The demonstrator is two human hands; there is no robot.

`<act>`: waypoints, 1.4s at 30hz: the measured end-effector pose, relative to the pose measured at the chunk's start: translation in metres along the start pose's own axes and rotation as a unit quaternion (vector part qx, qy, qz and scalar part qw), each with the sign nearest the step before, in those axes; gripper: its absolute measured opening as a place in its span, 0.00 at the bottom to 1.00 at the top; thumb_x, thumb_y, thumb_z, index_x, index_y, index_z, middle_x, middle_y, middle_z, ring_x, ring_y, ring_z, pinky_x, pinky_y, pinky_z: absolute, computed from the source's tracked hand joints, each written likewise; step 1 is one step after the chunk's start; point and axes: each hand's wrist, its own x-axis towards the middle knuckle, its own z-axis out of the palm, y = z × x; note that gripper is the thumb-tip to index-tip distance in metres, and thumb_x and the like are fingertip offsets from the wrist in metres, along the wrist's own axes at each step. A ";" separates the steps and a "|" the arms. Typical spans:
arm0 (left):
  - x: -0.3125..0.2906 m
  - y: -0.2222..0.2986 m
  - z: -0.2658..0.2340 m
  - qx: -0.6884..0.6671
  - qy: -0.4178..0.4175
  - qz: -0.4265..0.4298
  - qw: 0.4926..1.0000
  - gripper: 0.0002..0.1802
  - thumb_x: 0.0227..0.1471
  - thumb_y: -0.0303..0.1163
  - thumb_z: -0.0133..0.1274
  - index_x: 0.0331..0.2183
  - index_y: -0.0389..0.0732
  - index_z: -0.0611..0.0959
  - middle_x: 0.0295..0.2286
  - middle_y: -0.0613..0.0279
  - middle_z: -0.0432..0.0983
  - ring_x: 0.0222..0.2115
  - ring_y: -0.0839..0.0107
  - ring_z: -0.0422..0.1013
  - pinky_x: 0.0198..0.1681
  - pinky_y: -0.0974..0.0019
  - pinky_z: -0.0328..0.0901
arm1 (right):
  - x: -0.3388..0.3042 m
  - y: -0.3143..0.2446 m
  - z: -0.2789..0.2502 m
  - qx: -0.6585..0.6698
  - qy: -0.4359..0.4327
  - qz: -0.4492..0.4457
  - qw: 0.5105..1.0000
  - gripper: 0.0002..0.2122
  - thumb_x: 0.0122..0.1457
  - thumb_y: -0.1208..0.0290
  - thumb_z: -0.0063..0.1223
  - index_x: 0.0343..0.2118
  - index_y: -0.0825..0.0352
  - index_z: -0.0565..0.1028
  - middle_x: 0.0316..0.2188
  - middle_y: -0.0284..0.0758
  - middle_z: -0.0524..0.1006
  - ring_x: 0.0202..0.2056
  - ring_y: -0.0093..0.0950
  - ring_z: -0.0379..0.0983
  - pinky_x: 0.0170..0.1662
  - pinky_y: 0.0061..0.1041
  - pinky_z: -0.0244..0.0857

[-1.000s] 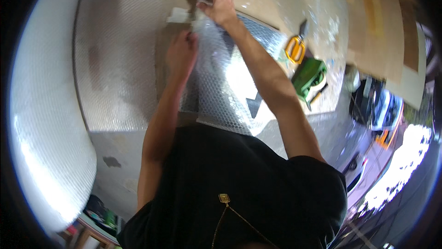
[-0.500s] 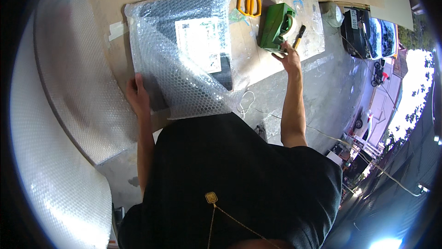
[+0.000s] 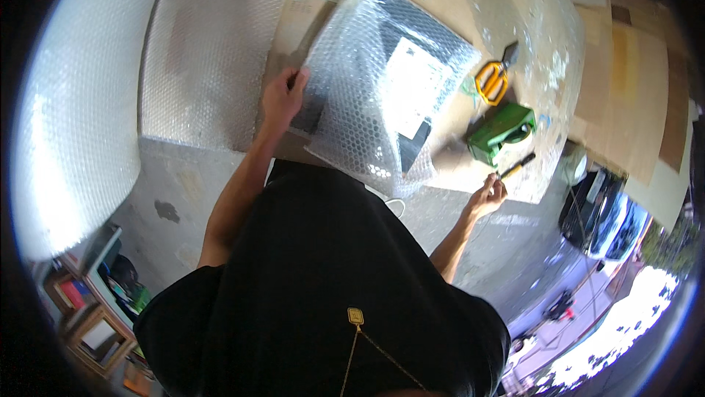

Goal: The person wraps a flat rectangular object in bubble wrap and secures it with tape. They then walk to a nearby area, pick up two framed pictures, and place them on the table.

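Head view: white sheet [image 3: 417,90] bears blurred, seemingly printed marks.

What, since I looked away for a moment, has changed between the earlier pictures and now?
The right hand has left the far edge of the bubble-wrapped package and moved right and closer in, near the green tape dispenser; whether it holds anything is unclear. The left hand has come closer in along the package's left edge. The scissors still lie beside the dispenser.
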 end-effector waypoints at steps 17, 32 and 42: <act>0.010 0.001 0.000 -0.211 0.009 -0.019 0.977 0.15 0.50 0.40 0.58 0.35 0.40 0.83 0.23 0.63 0.78 0.23 0.73 0.73 0.29 0.68 0.66 | -0.100 -0.346 0.243 -0.093 -0.555 -0.570 0.598 0.08 0.50 0.60 0.57 0.31 0.53 0.83 0.50 0.30 0.71 0.59 0.33 0.57 0.65 0.53 0.29; 0.023 -0.024 0.019 -0.132 0.110 0.049 0.984 0.22 0.54 0.36 0.54 0.48 0.36 0.74 0.40 0.52 0.71 0.41 0.62 0.67 0.43 0.61 0.63 | -0.139 -0.346 0.238 -0.135 -0.393 -0.535 0.736 0.41 0.46 0.56 0.59 0.63 0.58 0.53 0.65 0.52 0.45 0.66 0.52 0.30 0.63 0.59 0.18; -0.069 0.045 -0.033 0.256 -0.157 0.515 0.803 0.25 0.50 0.21 0.46 0.51 0.48 0.76 0.52 0.49 0.63 0.52 0.48 0.61 0.55 0.48 0.55 | -0.101 -0.132 0.007 0.116 -0.144 -0.036 0.982 0.23 0.40 0.88 0.54 0.44 0.67 0.71 0.38 0.41 0.77 0.43 0.39 0.73 0.47 0.35 0.67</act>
